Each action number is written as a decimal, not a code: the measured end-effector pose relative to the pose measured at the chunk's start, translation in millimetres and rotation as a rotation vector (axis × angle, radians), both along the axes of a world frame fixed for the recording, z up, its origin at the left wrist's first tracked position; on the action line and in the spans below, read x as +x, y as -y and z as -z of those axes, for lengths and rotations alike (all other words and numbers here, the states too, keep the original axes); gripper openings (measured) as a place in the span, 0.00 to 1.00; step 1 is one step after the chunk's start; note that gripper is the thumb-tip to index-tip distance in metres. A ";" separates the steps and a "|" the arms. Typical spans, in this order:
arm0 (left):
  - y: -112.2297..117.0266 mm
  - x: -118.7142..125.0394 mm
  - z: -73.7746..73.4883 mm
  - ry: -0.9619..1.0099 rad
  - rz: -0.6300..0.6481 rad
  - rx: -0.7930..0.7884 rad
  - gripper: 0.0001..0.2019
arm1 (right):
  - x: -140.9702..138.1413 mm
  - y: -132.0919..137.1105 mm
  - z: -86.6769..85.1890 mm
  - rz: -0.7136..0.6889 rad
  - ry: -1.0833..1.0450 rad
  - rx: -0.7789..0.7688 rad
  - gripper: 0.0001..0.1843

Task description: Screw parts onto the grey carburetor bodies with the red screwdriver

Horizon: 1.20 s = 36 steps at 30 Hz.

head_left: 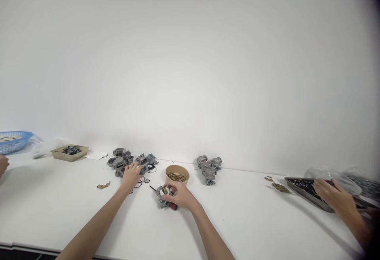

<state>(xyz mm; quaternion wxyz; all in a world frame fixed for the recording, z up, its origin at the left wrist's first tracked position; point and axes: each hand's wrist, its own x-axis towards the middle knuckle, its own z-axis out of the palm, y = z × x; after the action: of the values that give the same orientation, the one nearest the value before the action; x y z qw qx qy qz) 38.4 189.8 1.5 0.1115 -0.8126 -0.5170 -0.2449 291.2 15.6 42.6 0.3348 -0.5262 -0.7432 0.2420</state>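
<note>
My right hand (181,195) is closed round a small grey metal carburetor body (162,201) with a white part on its top. A screwdriver lies under that body; its red handle (173,207) and dark shaft stick out on either side. My left hand (131,176) reaches over a pile of grey metal carburetor bodies (118,162), fingers apart and touching the near ones; its fingertips are partly lost among the parts. Black rubber rings (147,181) lie beside it. Just behind my right hand stands a paper tub (177,169) of small brass-coloured parts.
More grey bodies (209,169) are grouped right of the tub. A bent brass-coloured piece (103,185) lies at left, near a tan tray (70,156) and a blue basket (14,143). At right another person's hand (335,196) is in a dark tray (323,204), near brass pieces (280,188).
</note>
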 end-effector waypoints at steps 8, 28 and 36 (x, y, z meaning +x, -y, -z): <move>8.2 -44.2 -2.4 0.124 -0.247 -0.078 0.11 | 0.0 1.0 -1.5 0.005 0.074 0.056 0.23; 111.1 52.2 -35.7 0.530 0.826 -0.081 0.15 | -8.7 -13.0 -1.5 -0.086 -0.616 0.158 0.34; 93.0 21.9 -19.7 0.451 0.832 -0.637 0.41 | 11.1 -18.8 -1.8 -0.014 -0.489 0.323 0.30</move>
<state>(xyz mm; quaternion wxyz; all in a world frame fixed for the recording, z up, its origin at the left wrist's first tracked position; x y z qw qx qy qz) 60.3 96.8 21.2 -0.3577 -0.8691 -0.2126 -0.2676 302.3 34.3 44.4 0.5819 -0.3870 -0.6730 0.2424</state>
